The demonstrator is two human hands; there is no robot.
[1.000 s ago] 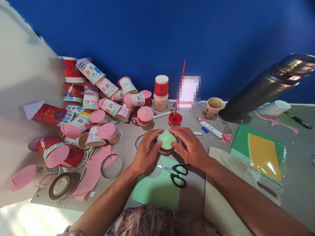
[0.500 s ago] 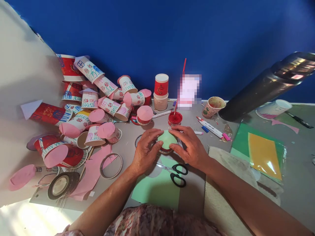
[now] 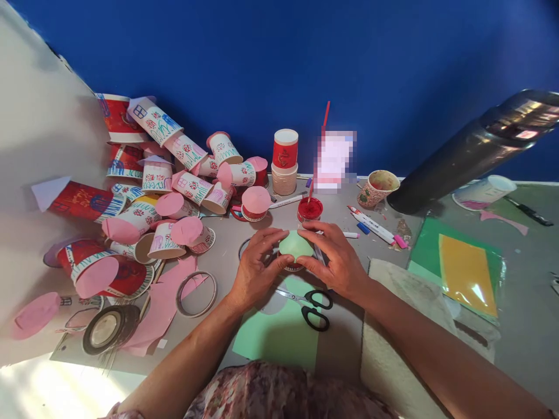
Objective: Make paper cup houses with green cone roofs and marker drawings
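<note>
Ngl, your left's jammed: cup pile plus a tape ring. Straight ahead, a red paint pot with a brush sticking up sits just past your right hand, and scissors lie below it. Off to the right you get a bare strip of table between markers and cloth, but the black flask leans behind it.

The cup under the green paper is mostly hidden, the pale panel blurred, the flask cropped at right.
</note>
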